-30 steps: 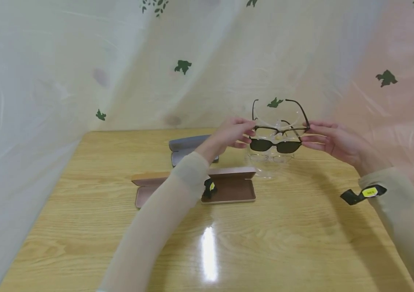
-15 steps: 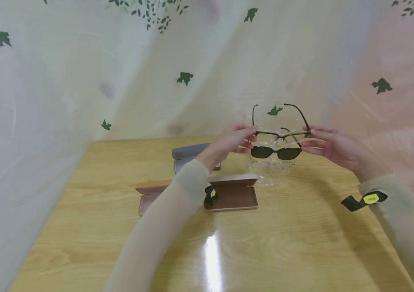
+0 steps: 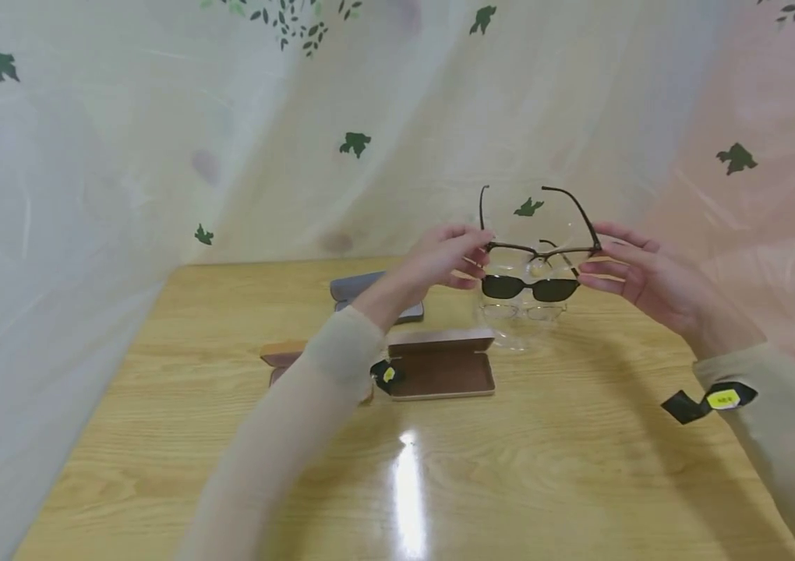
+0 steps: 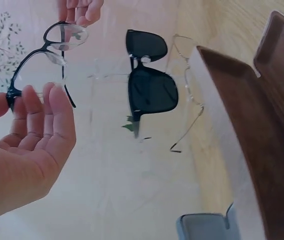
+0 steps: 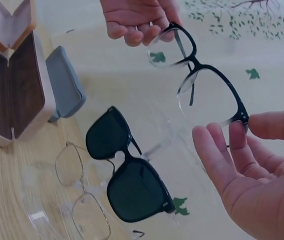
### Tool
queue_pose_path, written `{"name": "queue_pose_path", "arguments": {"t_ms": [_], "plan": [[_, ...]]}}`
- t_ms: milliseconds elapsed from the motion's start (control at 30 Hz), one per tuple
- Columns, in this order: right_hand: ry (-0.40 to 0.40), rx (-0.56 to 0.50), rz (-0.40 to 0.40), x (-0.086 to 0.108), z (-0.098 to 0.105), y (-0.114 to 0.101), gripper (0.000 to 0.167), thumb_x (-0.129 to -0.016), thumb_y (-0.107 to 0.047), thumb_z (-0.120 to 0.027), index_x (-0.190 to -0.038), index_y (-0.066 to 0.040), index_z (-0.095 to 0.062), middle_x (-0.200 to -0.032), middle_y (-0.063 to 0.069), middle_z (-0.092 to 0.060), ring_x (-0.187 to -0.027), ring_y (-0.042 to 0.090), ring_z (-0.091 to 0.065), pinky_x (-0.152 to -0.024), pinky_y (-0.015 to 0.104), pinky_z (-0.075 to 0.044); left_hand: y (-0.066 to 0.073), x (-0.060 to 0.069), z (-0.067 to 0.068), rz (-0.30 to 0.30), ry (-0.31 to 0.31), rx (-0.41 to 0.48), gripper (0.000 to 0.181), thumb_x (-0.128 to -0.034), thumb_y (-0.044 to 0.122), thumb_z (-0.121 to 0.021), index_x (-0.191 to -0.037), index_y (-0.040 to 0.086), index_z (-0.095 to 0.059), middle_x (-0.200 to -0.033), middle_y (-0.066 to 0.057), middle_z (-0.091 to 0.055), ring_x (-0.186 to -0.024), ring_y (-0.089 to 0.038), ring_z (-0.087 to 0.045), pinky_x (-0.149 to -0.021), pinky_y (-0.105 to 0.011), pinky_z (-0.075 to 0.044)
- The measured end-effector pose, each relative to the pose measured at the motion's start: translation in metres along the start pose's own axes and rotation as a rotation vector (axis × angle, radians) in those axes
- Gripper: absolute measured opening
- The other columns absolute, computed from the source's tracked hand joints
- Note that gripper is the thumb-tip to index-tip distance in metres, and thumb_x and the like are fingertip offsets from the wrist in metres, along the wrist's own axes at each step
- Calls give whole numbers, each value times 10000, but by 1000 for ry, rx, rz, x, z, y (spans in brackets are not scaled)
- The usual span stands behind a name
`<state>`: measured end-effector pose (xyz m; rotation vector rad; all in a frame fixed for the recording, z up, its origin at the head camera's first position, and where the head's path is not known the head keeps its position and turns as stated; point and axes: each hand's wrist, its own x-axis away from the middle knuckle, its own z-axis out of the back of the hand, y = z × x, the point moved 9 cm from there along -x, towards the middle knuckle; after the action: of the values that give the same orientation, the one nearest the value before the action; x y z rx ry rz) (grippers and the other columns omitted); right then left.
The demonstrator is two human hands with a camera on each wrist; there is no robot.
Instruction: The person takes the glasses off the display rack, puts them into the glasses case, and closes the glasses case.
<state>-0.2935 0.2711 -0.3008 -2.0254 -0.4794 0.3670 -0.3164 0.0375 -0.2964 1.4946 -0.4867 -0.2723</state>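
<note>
Eyeglasses [image 3: 510, 247] with a dark upper rim, clear lower rims and unfolded temples are in the air. My left hand [image 3: 448, 257] pinches their left end by the hinge, and my right hand [image 3: 657, 280] pinches the right end, thumb against fingers. Just below, black sunglasses [image 3: 503, 287] with dark lenses sit on a clear stand [image 5: 35, 216]. Thin wire-rimmed eyeglasses [image 5: 83, 188] rest lower on that same stand. In both wrist views, the held eyeglasses are apart from the sunglasses. The transparent stand's outline is hard to make out.
An open glasses case [image 3: 443, 374] with a brown lining lies left of the stand on the wooden table [image 3: 545, 467]. A blue-grey open case [image 3: 355, 285] lies behind it. My left arm partly covers an orange open case [image 3: 282, 351]. A patterned curtain [image 3: 285, 156] hangs behind.
Both hands have lifted the dark-rimmed eyeglasses slightly higher above the sunglasses, keeping their hold on both ends. The head view has tilted a little. The cases, sunglasses and wire-rimmed eyeglasses stay put.
</note>
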Motion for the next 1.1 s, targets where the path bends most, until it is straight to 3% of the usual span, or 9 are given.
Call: {"name": "queue_pose_path", "arguments": {"t_ms": [200,367,467,867,1100], "plan": [[-9,2,57,5,-19,-2,383,-1075,48,-374,-1355,-59,-614,-1107,145,-717,-1021,315,-711,-967,444,-557,3,18,7,27,-53,-128,248,-1050,320,-578,-1058,73,-586,-1093,-150,-663,-908,-254,-673,-782,-367,-618],[13,68,109,10,-33,1,390,-1061,68,-404,-1389,-57,-574,-1014,162,-708,-993,314,-714,-936,446,-575,2,35,16,10,-85,-271,333,-1049,385,-564,-1143,67,-587,-1146,-98,-643,-1018,-255,-655,-868,-399,-590],[16,107,119,10,-43,5,395,-1058,68,-416,-1408,-60,-546,-995,145,-694,-980,303,-716,-924,449,-580,-1,44,24,-1,-98,-313,361,-1052,388,-556,-1188,57,-597,-1175,-91,-639,-1051,-262,-650,-892,-413,-586],[-1,187,51,1,-84,37,387,-1054,20,-482,-1427,-80,-485,-1027,77,-651,-988,254,-699,-931,459,-577,-17,86,60,45,-96,-229,314,-1050,317,-581,-1138,19,-629,-1137,-146,-696,-1008,-278,-713,-871,-419,-606],[-15,379,15,-3,-94,53,464,-1031,10,-550,-1466,-124,-460,-1104,95,-611,-1037,251,-682,-930,431,-578,-29,113,74,85,-81,-196,349,-1036,328,-609,-1146,-2,-626,-1165,-145,-690,-1085,-375,-683,-837,-437,-613]]}}
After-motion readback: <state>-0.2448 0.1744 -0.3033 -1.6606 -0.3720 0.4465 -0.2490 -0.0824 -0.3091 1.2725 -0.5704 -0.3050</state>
